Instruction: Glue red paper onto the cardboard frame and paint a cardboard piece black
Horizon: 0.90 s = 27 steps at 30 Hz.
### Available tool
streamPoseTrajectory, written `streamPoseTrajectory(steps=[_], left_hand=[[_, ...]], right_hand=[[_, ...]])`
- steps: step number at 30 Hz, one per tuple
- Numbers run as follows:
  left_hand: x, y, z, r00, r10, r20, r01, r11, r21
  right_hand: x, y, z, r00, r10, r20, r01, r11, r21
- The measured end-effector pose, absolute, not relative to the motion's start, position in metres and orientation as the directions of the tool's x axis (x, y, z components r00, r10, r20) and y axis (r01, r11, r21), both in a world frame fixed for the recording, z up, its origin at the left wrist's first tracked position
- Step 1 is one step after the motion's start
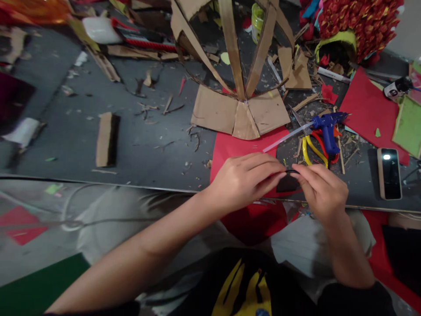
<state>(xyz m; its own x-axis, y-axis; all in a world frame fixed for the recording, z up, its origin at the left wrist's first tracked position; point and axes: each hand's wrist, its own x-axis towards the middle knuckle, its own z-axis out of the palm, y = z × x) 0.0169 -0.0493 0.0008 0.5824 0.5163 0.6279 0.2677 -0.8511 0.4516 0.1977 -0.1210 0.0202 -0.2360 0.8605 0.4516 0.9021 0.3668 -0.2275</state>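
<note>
Between my two hands runs a small, thin black piece [292, 171], mostly covered by the fingers, so its kind does not show. My left hand [246, 177] pinches one end of it over a red sheet [226, 147] that lies at the table's front edge. The other end is pinched by my right hand [324, 188]. Just beyond the right hand lie a blue glue gun [329, 129] with a clear glue stick [286, 138], and scissors [307, 151] with yellow and red handles. A cardboard frame of bent strips [240, 90] stands on the red sheet behind the hands.
A phone [390, 174] lies to the right, near the table edge. A small bottle [396, 87] rests on red paper [358, 103]. Leftward lies a cardboard block [105, 139]. Cardboard scraps litter the dark table [148, 149]. A red textured object [358, 26] is at the back right.
</note>
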Motion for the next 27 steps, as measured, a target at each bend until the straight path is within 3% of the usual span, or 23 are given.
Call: streamPoseTrajectory(steps=[6, 13, 27], left_hand=[[0.016, -0.050, -0.001, 0.582, 0.490, 0.649, 0.278, -0.870, 0.408], [0.013, -0.052, -0.001, 0.599, 0.416, 0.684, 0.349, -0.904, 0.245], [0.008, -0.052, 0.005, 0.618, 0.317, 0.720, 0.298, -0.941, 0.158]], right_hand=[[0.195, -0.121, 0.018, -0.251, 0.864, 0.437, 0.897, 0.377, -0.231], [0.190, -0.121, 0.018, -0.252, 0.859, 0.446, 0.908, 0.370, -0.200], [0.184, -0.125, 0.023, -0.207, 0.852, 0.481, 0.891, 0.368, -0.268]])
